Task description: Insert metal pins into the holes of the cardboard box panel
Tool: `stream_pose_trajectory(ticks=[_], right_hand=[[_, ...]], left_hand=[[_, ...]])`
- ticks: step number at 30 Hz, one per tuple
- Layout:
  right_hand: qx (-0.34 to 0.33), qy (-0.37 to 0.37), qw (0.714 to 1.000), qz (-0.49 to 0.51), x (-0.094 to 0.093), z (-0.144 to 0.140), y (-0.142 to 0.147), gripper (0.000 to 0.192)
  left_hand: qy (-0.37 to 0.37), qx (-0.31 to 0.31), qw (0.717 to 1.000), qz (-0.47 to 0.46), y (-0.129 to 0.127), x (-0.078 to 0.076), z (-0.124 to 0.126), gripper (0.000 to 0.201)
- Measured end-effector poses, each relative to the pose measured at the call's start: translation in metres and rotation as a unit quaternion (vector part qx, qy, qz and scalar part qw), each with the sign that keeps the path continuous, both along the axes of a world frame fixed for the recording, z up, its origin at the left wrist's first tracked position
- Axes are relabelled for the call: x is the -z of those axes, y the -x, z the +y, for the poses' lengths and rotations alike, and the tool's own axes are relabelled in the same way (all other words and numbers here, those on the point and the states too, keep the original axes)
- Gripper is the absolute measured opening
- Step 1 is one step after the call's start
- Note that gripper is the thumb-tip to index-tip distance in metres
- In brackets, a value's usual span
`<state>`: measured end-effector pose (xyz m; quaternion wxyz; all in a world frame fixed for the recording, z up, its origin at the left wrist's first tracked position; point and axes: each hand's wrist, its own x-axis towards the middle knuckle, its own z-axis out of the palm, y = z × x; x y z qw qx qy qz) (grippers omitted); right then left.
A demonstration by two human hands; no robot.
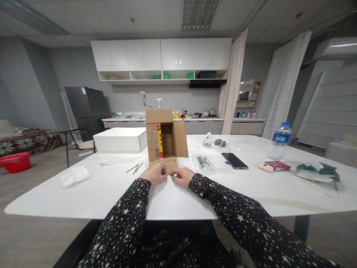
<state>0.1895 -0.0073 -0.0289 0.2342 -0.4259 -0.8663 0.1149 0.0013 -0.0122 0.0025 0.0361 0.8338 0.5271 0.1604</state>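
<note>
A cardboard box (160, 116) stands open towards me with its flaps spread. Several small shiny studs dot its left flap (152, 139), beside a strip of yellow and red tape (160, 141). My left hand (154, 173) is at the lower flap (167, 163), fingers curled and pressed together. Close by on the right, my right hand (183, 176) is closed in a pinch at the flap's near edge. Something small and thin shows between the fingertips, too small to name. Along the lower flap runs a row of small dots.
Thin metal rods (135, 168) lie on the left, near a crumpled white tissue (75, 176) and a white box (119, 140). To the right are a clear case of small tools (203, 163), a phone (234, 160), a water bottle (280, 141) and a dark red packet (278, 165).
</note>
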Motion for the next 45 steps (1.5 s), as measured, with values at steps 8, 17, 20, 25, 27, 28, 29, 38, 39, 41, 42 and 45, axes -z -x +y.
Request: stream_pose_trajectory(ticks=[8, 17, 20, 25, 27, 28, 29, 38, 39, 41, 42, 45], right_hand=[[0.001, 0.015, 1.000, -0.001, -0.004, -0.004, 0.001, 0.027], [0.000, 0.006, 1.000, 0.012, 0.004, 0.001, 0.002, 0.026], [0.002, 0.005, 1.000, 0.013, 0.002, -0.001, 0.003, 0.028], [0.006, 0.006, 1.000, 0.007, -0.001, -0.005, 0.003, 0.029], [0.001, 0.004, 1.000, 0.004, -0.001, -0.004, 0.003, 0.030], [0.002, 0.003, 1.000, 0.004, -0.001, -0.004, 0.003, 0.030], [0.001, 0.001, 1.000, 0.001, -0.001, -0.004, 0.003, 0.030], [-0.002, 0.008, 1.000, -0.005, -0.002, -0.004, 0.002, 0.029], [-0.002, 0.007, 1.000, -0.003, -0.001, -0.003, 0.002, 0.029], [-0.003, 0.006, 1.000, -0.003, -0.001, -0.002, 0.002, 0.029], [0.000, 0.006, 1.000, -0.004, -0.001, -0.002, 0.002, 0.029], [-0.001, 0.003, 1.000, -0.015, -0.002, -0.003, 0.002, 0.028]], left_hand=[[0.014, 0.006, 1.000, -0.007, -0.003, 0.000, -0.001, 0.013], [0.013, -0.009, 0.999, -0.042, -0.001, 0.000, -0.003, 0.011], [0.003, -0.026, 0.999, -0.043, -0.001, -0.001, -0.006, 0.010], [-0.020, -0.034, 0.997, -0.065, 0.000, -0.002, -0.008, 0.008], [-0.031, -0.028, 0.996, -0.079, 0.000, -0.002, -0.008, 0.007], [-0.036, -0.027, 0.995, -0.086, 0.000, -0.002, -0.008, 0.007], [-0.048, -0.027, 0.994, -0.094, 0.000, -0.003, -0.007, 0.007], [-0.071, 0.010, 0.982, -0.175, 0.000, 0.000, 0.000, 0.011], [-0.075, 0.016, 0.980, -0.182, 0.001, 0.001, 0.002, 0.009], [-0.080, 0.022, 0.977, -0.197, 0.001, 0.003, 0.003, 0.010], [-0.078, 0.025, 0.975, -0.205, 0.001, 0.004, 0.004, 0.011], [-0.077, 0.025, 0.969, -0.232, 0.002, 0.005, 0.003, 0.011]])
